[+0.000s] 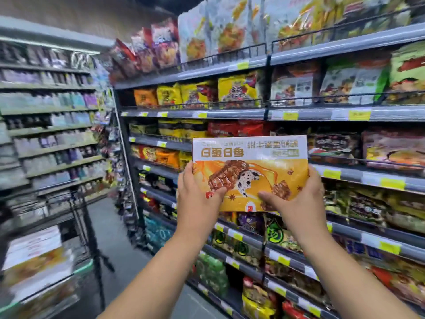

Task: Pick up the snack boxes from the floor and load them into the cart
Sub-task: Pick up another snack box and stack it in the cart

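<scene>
A flat white-and-orange cardboard snack box, print upside down, is held in the air before the grey store shelves. The left-hand grip clasps its lower left edge and the right-hand grip its lower right, thumbs on the front. A black wire cart at lower left carries similar blurred boxes.
</scene>
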### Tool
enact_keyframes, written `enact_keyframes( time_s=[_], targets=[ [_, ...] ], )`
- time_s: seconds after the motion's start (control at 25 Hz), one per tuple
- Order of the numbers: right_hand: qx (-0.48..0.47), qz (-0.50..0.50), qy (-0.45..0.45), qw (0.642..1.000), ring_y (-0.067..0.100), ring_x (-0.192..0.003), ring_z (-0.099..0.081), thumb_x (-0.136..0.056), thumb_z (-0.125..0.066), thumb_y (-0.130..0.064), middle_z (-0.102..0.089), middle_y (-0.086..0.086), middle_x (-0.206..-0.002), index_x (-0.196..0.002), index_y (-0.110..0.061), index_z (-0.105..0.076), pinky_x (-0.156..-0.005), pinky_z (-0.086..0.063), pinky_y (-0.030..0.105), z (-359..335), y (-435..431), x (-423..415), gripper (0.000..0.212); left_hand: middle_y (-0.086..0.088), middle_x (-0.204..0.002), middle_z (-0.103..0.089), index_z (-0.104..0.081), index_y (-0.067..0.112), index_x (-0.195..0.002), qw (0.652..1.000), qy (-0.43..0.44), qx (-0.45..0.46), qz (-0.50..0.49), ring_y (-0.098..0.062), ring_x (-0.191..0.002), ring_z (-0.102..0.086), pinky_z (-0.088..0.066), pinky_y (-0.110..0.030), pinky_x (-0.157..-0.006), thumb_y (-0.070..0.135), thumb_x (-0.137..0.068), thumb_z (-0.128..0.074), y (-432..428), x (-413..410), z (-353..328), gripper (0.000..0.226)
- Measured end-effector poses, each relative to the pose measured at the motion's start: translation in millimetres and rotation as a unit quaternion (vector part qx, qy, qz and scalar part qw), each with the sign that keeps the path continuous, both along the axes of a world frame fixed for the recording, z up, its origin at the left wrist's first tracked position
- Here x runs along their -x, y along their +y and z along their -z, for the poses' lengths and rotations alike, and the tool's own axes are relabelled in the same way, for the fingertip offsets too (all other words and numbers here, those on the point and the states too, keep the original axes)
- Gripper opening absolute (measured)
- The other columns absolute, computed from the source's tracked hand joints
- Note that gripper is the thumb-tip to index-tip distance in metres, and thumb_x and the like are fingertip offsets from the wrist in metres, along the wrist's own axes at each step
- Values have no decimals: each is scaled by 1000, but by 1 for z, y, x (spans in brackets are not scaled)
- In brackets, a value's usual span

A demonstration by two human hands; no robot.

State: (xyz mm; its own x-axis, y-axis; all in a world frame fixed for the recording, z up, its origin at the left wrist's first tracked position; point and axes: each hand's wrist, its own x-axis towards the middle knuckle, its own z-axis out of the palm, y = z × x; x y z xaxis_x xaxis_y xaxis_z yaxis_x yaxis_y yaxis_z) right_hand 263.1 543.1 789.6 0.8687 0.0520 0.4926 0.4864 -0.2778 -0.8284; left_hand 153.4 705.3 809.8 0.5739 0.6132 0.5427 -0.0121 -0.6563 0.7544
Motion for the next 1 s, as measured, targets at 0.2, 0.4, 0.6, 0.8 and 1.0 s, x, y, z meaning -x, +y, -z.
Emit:
enact_keyframes(
  time_s=[0.2, 0.4, 0.6, 0.8, 1.0],
  targets=[
    [-4, -140, -7, 990, 30, -127, -43, -58, -90, -42, -36, 12, -143, -148, -15, -24, -103, -38, 40, 7, 142, -1, 115, -3, -156, -23, -16, 19, -154, 987, -8, 6, -158, -21, -144, -25, -23, -33, -114, 38, -82, -75, 112, 31, 16, 95],
    [-13, -260, -12, 966, 29, -125, -44, -55, -92, -40, -39, 11, -140, -146, -15, -28, -104, -40, 41, 11, 271, -2, 114, -6, -154, -27, -18, 14, -153, 963, -16, 0, -270, -20, -142, -27, -18, -20, -107, 34, -81, -77, 198, 62, 19, 95],
    [-14, -370, -16, 929, 30, -128, -44, -54, -91, -44, -40, 10, -141, -147, -16, -26, -105, -41, 47, 20, 390, 22, 117, -6, -152, -29, -20, 13, -152, 927, -33, 3, -374, -19, -140, -28, -18, -16, -103, 30, -81, -78, 272, 105, 28, 93],
    [-11, -440, -6, 898, 30, -127, -45, -56, -92, -39, -40, 11, -140, -145, -17, -27, -106, -40, 48, 34, 508, 73, 113, -6, -152, -28, -18, 13, -153, 899, -26, 1, -437, -20, -141, -27, -17, -21, -107, 29, -82, -77, 366, 161, 43, 94],
    [-29, -457, 0, 889, 30, -121, -50, -59, -91, -36, -42, 9, -136, -143, -20, -27, -102, -43, 49, 49, 626, 128, 107, -2, -153, -25, -16, 16, -153, 899, -25, 16, -438, -18, -141, -28, -17, -17, -102, 28, -83, -76, 476, 218, 53, 93]
  ],
)
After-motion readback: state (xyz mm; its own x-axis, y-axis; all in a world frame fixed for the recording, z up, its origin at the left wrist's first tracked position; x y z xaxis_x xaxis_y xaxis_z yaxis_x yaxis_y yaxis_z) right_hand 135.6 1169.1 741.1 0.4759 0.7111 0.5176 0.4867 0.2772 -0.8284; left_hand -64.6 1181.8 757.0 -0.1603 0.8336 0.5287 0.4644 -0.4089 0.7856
